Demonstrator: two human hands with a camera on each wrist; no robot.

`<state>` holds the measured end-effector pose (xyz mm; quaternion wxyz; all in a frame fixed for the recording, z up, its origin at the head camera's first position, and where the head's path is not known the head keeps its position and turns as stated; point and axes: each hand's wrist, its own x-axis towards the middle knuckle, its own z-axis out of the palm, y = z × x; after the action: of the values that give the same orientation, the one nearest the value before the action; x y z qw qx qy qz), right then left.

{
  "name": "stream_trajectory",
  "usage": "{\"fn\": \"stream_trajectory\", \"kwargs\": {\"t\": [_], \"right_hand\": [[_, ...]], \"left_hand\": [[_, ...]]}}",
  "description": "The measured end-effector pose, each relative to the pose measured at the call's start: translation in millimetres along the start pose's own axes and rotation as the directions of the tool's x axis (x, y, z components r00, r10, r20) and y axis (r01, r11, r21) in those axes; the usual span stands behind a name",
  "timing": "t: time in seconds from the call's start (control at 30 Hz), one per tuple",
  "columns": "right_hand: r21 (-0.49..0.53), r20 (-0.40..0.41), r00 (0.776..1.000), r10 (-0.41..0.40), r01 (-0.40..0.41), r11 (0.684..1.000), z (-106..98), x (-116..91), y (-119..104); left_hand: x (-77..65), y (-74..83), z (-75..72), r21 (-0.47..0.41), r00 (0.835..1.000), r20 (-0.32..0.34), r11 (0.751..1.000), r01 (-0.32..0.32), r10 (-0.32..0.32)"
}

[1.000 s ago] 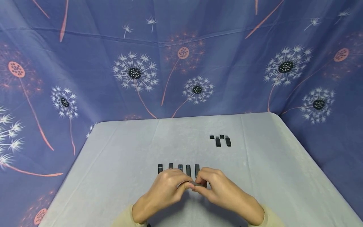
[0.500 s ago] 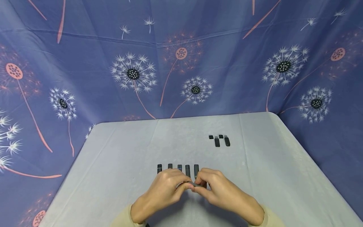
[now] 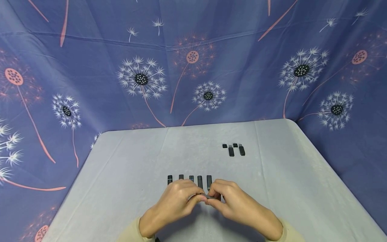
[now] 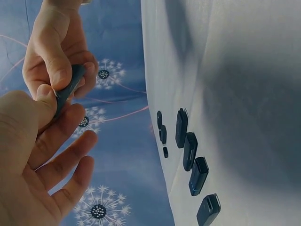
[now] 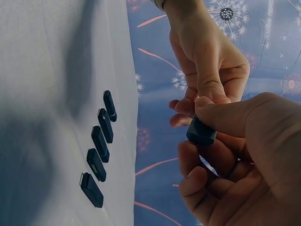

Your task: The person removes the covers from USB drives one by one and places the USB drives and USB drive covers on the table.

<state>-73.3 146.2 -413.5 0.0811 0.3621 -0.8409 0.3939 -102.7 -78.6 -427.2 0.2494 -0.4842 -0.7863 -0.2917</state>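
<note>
Above the near part of the table, both hands pinch one dark USB flash drive (image 4: 69, 88) between thumb and fingers. My left hand (image 3: 177, 199) grips one end, its other fingers spread loosely in the left wrist view. The opposite end is between the thumb and curled fingers of my right hand (image 3: 235, 202); its dark ribbed end (image 5: 202, 133) shows in the right wrist view. Fingertips hide the middle of the drive. Just beyond the hands lies a row of several dark USB flash drives (image 3: 200, 181), partly covered by the hands in the head view.
Toward the back right of the grey-covered table (image 3: 145, 151) lie two uncapped USB flash drives, a left one (image 3: 231, 151) and a right one (image 3: 242, 150). Two small black caps, one (image 3: 224, 146) left of the other (image 3: 235, 145), lie beside them. A blue dandelion-print curtain (image 3: 248, 84) surrounds the table.
The head view has shifted very slightly. Both hands keep the same grip on the USB flash drive, and the drives on the table stay where they were.
</note>
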Motion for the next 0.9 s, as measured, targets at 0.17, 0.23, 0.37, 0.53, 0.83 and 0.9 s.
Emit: {"fn": "stream_trajectory", "kwargs": {"t": [0.17,0.23,0.37,0.53,0.83,0.9], "right_hand": [[0.004,-0.001,1.000,-0.006,0.006,1.000,-0.5,0.0,-0.4],[0.003,-0.002,1.000,-0.005,0.005,1.000,-0.6,0.0,-0.5],[-0.003,-0.008,1.000,-0.004,0.004,1.000,-0.7,0.1,-0.3],[0.000,-0.009,1.000,0.003,-0.003,1.000,-0.7,0.0,0.1],[0.017,0.001,1.000,0.016,-0.016,1.000,-1.1,-1.3,1.1],[0.000,0.001,1.000,0.025,-0.025,1.000,-2.6,-3.4,3.8]], "left_hand": [[0.0,-0.6,-0.9,-0.003,1.000,0.003,1.000,-0.004,0.004],[0.1,-0.6,-1.1,-0.001,1.000,0.003,1.000,-0.003,0.003],[1.0,-0.6,-1.1,0.005,1.000,-0.002,1.000,-0.002,0.002],[2.1,-0.7,-1.2,0.005,1.000,-0.005,1.000,0.001,-0.001],[1.9,-1.0,-2.6,0.003,1.000,0.006,1.000,0.000,0.000],[1.0,-4.1,-6.4,-0.017,0.999,0.007,0.999,0.037,-0.037]]}}
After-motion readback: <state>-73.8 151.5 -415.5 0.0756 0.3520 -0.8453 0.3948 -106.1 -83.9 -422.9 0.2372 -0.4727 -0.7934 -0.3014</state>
